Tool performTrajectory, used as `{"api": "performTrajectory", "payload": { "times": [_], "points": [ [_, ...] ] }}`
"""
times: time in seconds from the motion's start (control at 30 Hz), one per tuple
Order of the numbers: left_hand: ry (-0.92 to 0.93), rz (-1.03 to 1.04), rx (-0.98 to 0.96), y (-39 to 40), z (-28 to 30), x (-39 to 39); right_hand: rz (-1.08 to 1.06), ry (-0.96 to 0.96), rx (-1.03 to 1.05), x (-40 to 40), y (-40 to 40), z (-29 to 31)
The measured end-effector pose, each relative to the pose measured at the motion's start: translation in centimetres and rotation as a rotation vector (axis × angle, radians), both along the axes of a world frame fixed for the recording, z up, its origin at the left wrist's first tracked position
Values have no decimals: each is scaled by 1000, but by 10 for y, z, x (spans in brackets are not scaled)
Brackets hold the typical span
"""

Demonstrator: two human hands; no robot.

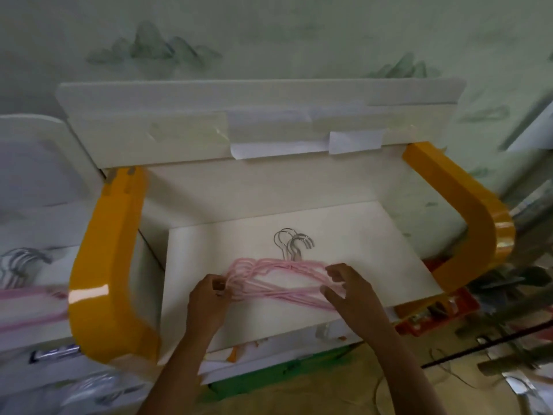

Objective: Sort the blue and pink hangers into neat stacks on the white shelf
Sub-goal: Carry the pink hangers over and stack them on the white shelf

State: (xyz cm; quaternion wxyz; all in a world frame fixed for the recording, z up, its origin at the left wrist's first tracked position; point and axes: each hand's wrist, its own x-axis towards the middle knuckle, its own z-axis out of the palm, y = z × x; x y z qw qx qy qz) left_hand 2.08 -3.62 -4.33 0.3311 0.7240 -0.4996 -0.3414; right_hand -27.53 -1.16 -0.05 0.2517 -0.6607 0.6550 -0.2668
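Note:
Several pink hangers [275, 275] with metal hooks [291, 242] lie in a loose stack on the white shelf [374, 244], hooks pointing away from me. My left hand [209, 295] pinches the stack's left end. My right hand [347, 287] holds the right end, fingers curled over the pink arms. A second blurred bunch of pink hangers [30, 304] with grey hooks lies on the surface at the far left. No blue hangers are in view.
Two yellow curved side pieces [104, 265] [466, 205] flank the shelf. A white back panel [254, 115] with taped paper rises behind it. Red and metal clutter [443, 313] sits low at the right. Cables cross the floor at lower right.

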Motion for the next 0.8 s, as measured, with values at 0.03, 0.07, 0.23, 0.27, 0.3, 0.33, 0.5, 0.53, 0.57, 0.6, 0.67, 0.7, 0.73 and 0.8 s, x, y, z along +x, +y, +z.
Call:
{"api": "performTrajectory", "payload": {
  "times": [0.03, 0.07, 0.23, 0.27, 0.3, 0.33, 0.5, 0.53, 0.57, 0.6, 0.67, 0.7, 0.73, 0.8],
  "points": [
    [-16, 34, 8, -1, 2, -3, 6, -7, -3, -5, -3, -1],
    [-40, 63, 10, -1, 4, -6, 12, -11, -7, -10, -6, -2],
    [-201, 107, -87, 6, 8, -15, 36, -28, -11, -30, -18, -14],
    [-236, 126, -86, 8, 9, -16, 42, -31, -11, -33, -20, -15],
    [-270, 146, -92, 10, 11, -17, 48, -34, -11, -35, -22, -15],
    [-287, 159, -104, 12, 14, -18, 57, -36, -11, -37, -24, -15],
    [234, 210, -95, 10, 25, -25, 64, -76, -29, -48, -34, -8],
    [429, 245, -55, 9, 30, -26, 58, -95, -31, -50, -36, -7],
    [587, 270, -19, 9, 35, -26, 55, -109, -33, -51, -38, -6],
    [651, 268, 12, 10, 39, -25, 54, -119, -36, -53, -40, -6],
    [692, 219, 35, 14, 47, -25, 52, -142, -38, -56, -44, -6],
    [695, 192, 23, 16, 50, -25, 47, -157, -37, -57, -45, -5],
    [683, 173, 1, 17, 51, -26, 43, -176, -35, -58, -45, -4],
    [665, 181, -38, 19, 48, -25, 39, -203, -30, -60, -46, -2]
  ]
}}
